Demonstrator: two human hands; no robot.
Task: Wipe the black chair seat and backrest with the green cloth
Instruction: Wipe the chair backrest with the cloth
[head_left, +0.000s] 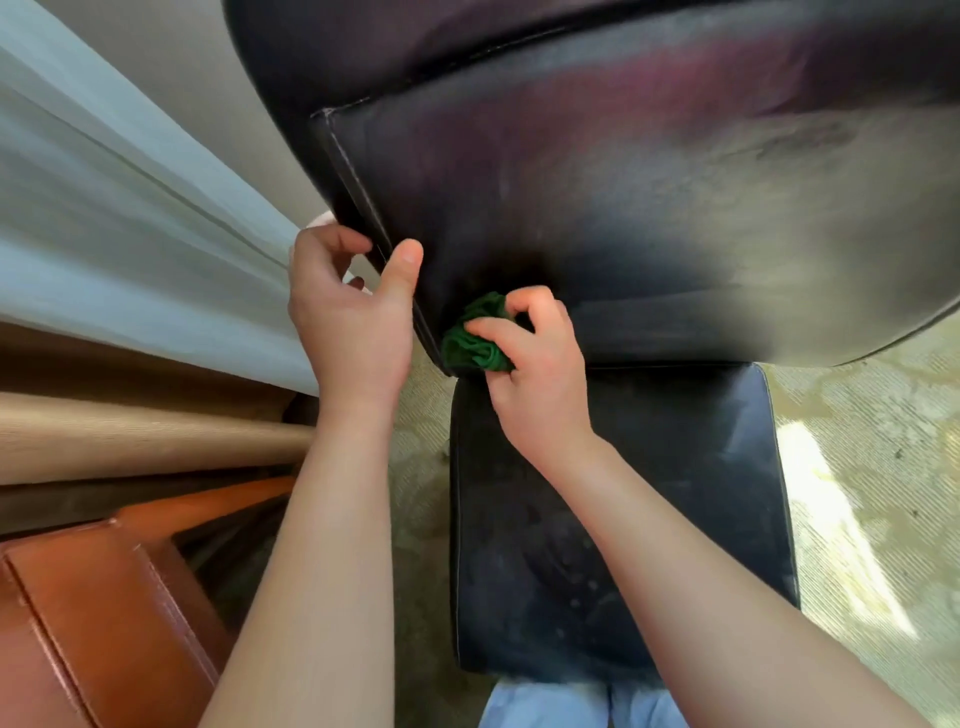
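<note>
The black chair's backrest (649, 197) fills the upper half of the head view, dusty grey toward the right. Its seat (675, 493) lies below it, also dusty. My left hand (353, 317) grips the backrest's left stitched edge, thumb on the front face and fingers wrapped behind. My right hand (535, 369) holds a crumpled green cloth (475, 340) and presses it against the backrest's lower left corner, just above the seat's back edge. Part of the cloth is hidden under my fingers.
A pale curtain (130, 218) hangs at the left, with tan and dark folds beneath it. A brown leather seat (104, 623) stands at the lower left. Beige carpet (872, 493) lies right of the chair. My light blue trousers (550, 706) show at the bottom edge.
</note>
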